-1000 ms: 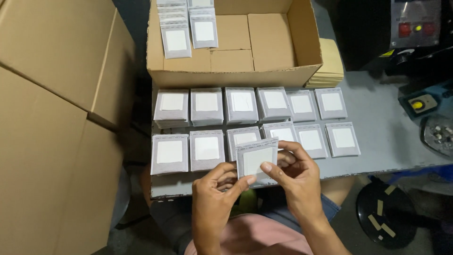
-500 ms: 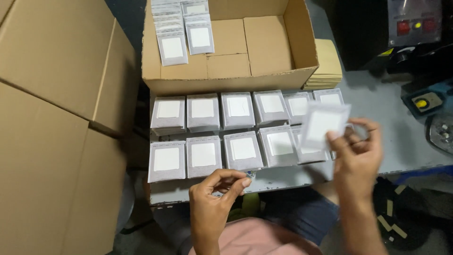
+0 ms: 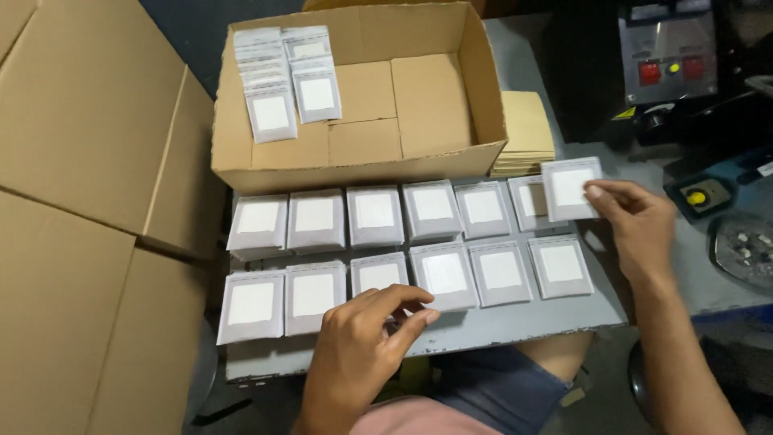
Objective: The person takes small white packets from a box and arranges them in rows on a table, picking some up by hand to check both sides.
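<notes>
Two rows of grey packets with white squares lie on a grey table [image 3: 515, 322]. My right hand [image 3: 636, 221] holds one such packet [image 3: 570, 187] at the right end of the far row, over the last stack there. My left hand [image 3: 362, 342] hovers at the near row, fingers pinched together, fingertips touching the third packet stack [image 3: 378, 275]. I cannot see anything held in it.
An open cardboard box [image 3: 362, 153] stands behind the rows with two files of packets [image 3: 286, 80] in its left corner. Flat tan sheets [image 3: 525, 133] sit to its right. Large cartons [image 3: 80, 201] fill the left. A machine with red buttons [image 3: 668, 56] stands far right.
Both hands held one packet together near my body. The right hand carried it out to the far row's right end; the left hand let go and moved to the near row.
</notes>
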